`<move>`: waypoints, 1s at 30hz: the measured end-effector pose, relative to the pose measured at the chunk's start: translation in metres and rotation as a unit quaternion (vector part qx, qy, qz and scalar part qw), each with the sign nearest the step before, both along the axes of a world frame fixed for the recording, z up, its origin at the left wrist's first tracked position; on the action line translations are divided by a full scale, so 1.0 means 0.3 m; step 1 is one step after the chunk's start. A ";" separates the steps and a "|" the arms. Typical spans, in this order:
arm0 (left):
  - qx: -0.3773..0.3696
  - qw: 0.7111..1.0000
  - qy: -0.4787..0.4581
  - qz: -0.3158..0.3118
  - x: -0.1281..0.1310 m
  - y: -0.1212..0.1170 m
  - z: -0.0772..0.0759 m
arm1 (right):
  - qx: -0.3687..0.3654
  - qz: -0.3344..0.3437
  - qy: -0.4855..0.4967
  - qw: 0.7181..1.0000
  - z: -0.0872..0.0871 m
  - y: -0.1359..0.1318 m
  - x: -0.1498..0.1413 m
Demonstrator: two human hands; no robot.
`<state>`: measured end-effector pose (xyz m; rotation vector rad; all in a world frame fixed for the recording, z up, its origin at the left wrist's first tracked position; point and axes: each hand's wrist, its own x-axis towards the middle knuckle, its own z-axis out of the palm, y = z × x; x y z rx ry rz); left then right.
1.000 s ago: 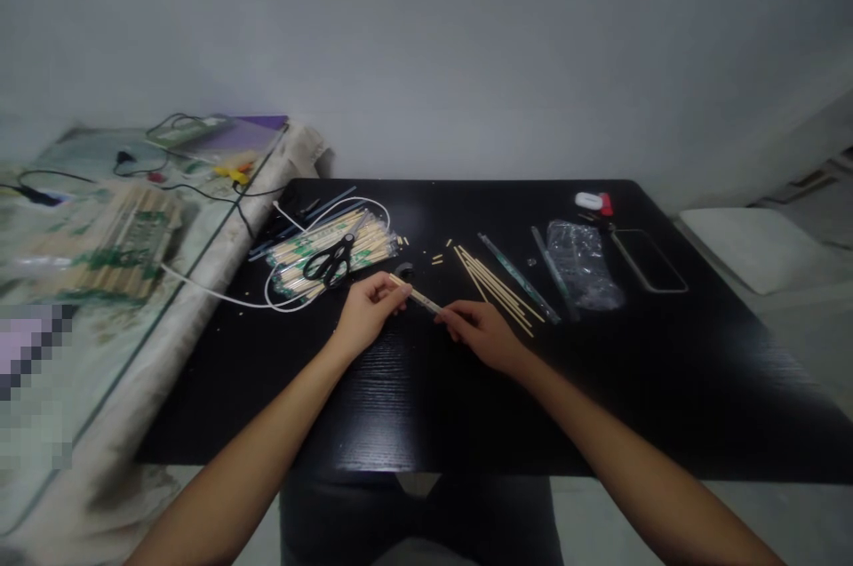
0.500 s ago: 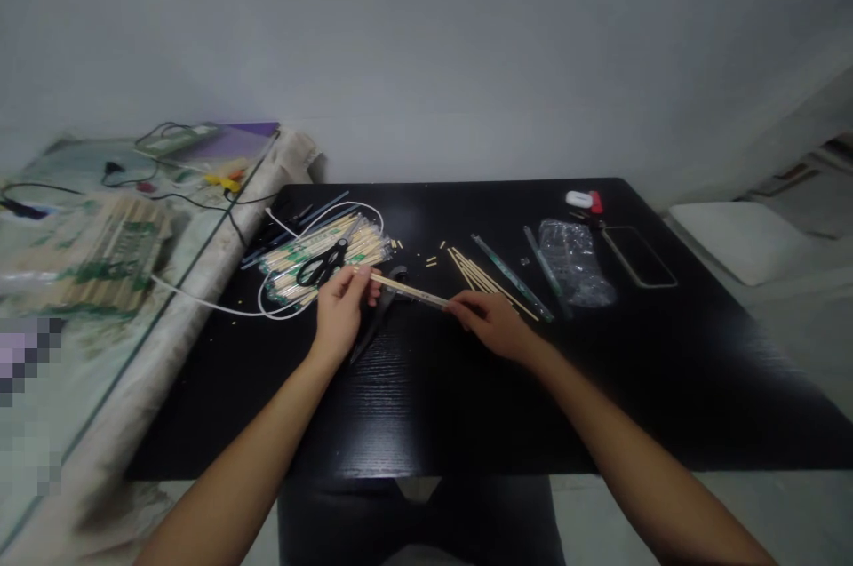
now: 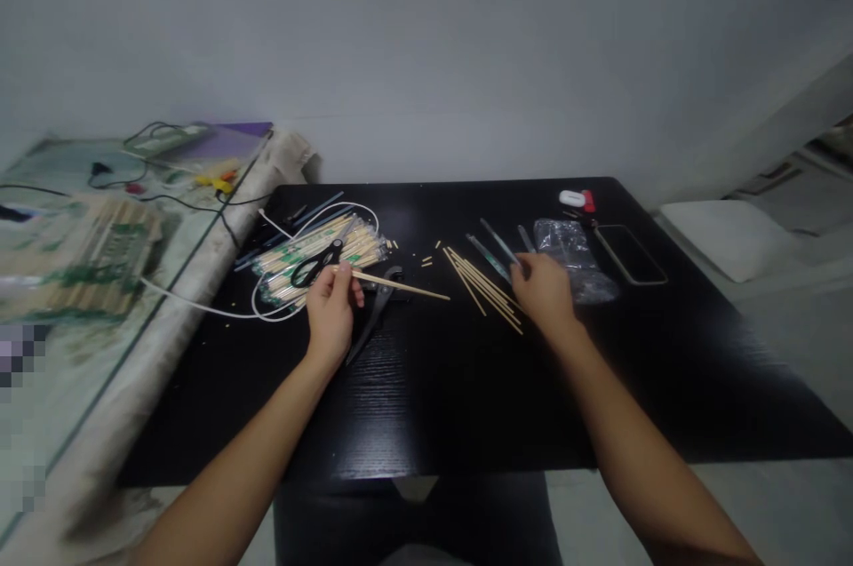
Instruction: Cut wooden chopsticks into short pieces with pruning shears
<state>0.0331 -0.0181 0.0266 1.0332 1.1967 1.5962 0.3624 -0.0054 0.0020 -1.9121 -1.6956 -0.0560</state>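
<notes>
Between the thumb and fingers of my left hand [image 3: 333, 308] is a pair of bamboo chopsticks [image 3: 400, 285], pointing right above the table. My right hand [image 3: 545, 286] pinches a clear and green plastic chopstick wrapper [image 3: 498, 239]. Another wrapper [image 3: 489, 257] lies just left of it. Several loose chopsticks [image 3: 481, 282] rest on the table between my hands. Under the held chopsticks lies a dark-handled hand tool [image 3: 371, 317], its kind unclear. Black-handled scissors [image 3: 317, 266] sit on a heap of wrapped chopsticks [image 3: 286, 271] behind my left hand.
On the black table [image 3: 453, 406], a crumpled clear plastic bag [image 3: 574, 259], a phone [image 3: 630, 253] and a white case [image 3: 571, 198] lie to the right. Short cut wood bits [image 3: 427, 262] are scattered mid-table. A white cable [image 3: 200, 310] runs left toward more chopstick packs [image 3: 113, 255].
The wrapper has come off the chopsticks: my right hand has moved right with it, while my left keeps the bare chopsticks. The dark tool beneath them is now more exposed.
</notes>
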 end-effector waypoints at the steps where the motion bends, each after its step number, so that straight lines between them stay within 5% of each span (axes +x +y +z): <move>1: 0.000 1.000 0.011 -0.008 0.003 -0.004 -0.003 | -0.001 0.001 -0.014 1.000 -0.004 -0.003 -0.007; 7: -0.002 0.999 0.046 -0.029 0.008 -0.016 -0.004 | 0.051 0.074 0.028 0.996 0.022 -0.026 -0.063; 11: -0.007 0.998 0.054 -0.038 0.010 -0.017 -0.007 | 0.007 0.134 0.123 0.983 0.033 -0.033 -0.098; 30: -0.009 0.996 0.077 -0.045 0.018 -0.019 -0.007 | -0.062 0.090 0.044 0.993 -0.005 -0.018 -0.058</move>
